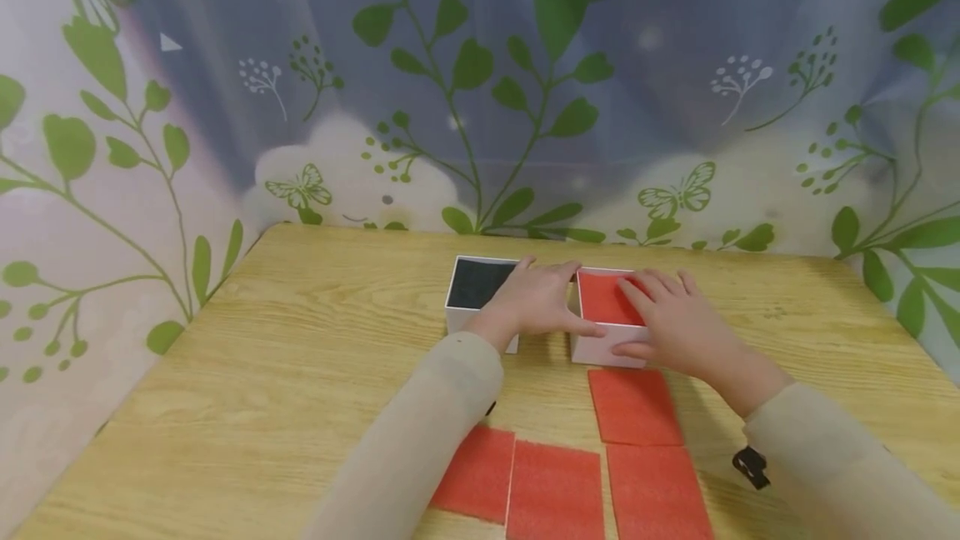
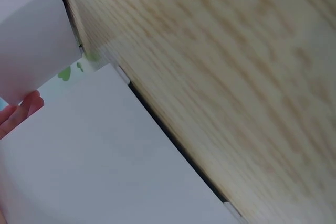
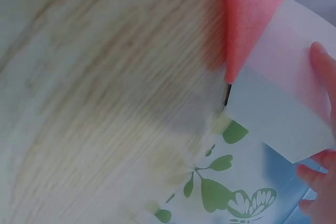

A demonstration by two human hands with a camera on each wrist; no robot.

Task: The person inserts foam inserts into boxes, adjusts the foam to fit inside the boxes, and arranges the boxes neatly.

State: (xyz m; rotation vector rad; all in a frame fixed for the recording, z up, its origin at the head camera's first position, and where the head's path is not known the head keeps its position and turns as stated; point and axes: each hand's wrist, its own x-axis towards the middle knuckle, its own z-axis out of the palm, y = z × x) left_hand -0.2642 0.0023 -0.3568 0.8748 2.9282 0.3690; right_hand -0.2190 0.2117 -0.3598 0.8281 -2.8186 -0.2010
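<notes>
A white square box (image 1: 600,348) with a red sheet (image 1: 600,297) inside stands between my two hands. My left hand (image 1: 534,300) holds its left side, thumb at the front rim and fingertips at the back corner. From the right, my right hand (image 1: 686,327) grips the same box, thumb on the front wall (image 3: 283,77) and fingers over the far part. Left of it stands a second white box (image 1: 456,320) with a dark sheet (image 1: 480,282) in it, partly hidden behind my left hand.
Several red square sheets (image 1: 636,407) lie flat on the wooden table (image 1: 300,373) in front of the boxes, some partly under my left sleeve. A curtain (image 1: 480,157) with leaf and butterfly prints hangs behind the table's back edge.
</notes>
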